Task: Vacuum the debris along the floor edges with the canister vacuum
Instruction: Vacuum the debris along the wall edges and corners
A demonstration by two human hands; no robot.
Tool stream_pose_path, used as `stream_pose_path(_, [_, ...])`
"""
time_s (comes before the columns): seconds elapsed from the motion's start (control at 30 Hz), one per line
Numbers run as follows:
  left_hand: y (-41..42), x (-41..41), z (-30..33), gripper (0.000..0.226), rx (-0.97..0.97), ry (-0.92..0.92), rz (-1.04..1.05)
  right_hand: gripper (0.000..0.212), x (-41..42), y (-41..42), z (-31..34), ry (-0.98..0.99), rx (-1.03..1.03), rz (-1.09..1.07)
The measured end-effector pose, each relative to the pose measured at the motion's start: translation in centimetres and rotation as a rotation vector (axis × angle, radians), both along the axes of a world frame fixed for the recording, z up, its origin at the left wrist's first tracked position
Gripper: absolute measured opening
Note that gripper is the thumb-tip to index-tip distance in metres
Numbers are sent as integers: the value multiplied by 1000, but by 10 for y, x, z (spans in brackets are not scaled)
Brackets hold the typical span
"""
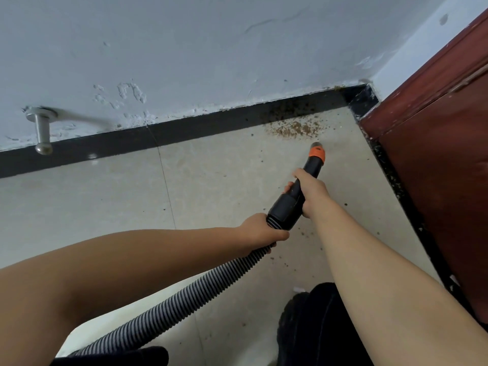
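Your arms: both bare forearms reach forward from the lower edge of the view, nearest the camera, with dark clothing below them.
Wall: (211, 48) pale, scuffed and chipped plaster fills the upper part of the view.
Floor: (92, 207) light tiles with thin grout lines, scattered with dark specks toward the right.
Door: (435, 154) a dark red-brown panel stands along the right side, its foot lined with crumbs.
Baseboard: (184, 130) a black strip runs along the foot of the wall into the corner beside the door.
Hose: (169, 307) the ribbed black-and-grey hose runs from lower left up to the black cuff between your hands.
Nozzle: (314, 159) a black tube with an orange collar, its tip at the floor just beside the debris.
Debris: (293, 129) a brown crumbly patch lies on the floor against the baseboard near the corner.
Right hand: (313, 191) your fingers are curled round the black tube above the cuff.
Left hand: (261, 233) you grip the hose just behind the cuff.
Door stop: (42, 128) a metal peg juts from the wall at left.
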State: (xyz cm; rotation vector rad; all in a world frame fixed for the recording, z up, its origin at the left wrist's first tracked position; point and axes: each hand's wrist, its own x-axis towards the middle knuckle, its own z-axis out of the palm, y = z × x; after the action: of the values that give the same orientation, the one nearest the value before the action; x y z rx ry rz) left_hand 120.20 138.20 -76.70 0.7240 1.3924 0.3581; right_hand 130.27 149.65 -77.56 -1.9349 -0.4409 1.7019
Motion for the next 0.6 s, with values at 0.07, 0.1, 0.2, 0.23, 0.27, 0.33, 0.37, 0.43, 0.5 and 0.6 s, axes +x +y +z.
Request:
stream_pose_path(0.07, [2, 5, -1, 26, 12, 8, 25, 14, 1, 5, 0, 5, -7, 28])
stream_pose_path(0.1, [2, 5, -1, 22, 8, 5, 44, 13, -2, 6, 1, 19, -15, 58])
stream_pose_path(0.2, [0, 0, 1, 21, -47, -46, 105, 12, -15, 6, 6, 84, -50, 173])
stream_pose_path(0.23, [-1, -4, 3, 21, -74, -78, 115, 12, -20, 5, 7, 104, -61, 201])
stream_pose_path(0.27, [-2, -8, 5, 20, -99, -119, 112, 12, -23, 4, 8, 124, -71, 223])
stream_pose_path(0.33, [-5, -18, 9, 20, -154, -244, 75, 12, -27, 2, 10, 166, -89, 258])
stream_pose_path(0.37, [-6, -23, 11, 22, -184, -319, 56, 13, -28, 1, 10, 182, -97, 272])
stream_pose_path(0.43, [-9, -30, 11, 24, -228, -418, 41, 15, -30, -2, 9, 189, -103, 276])
stream_pose_path(0.5, [-10, -32, 8, 23, -236, -420, 45, 16, -31, -4, 8, 161, -99, 255])
stream_pose_path(0.6, [-9, -32, 5, 21, -205, -384, 30, 15, -28, -7, 6, 91, -79, 195])
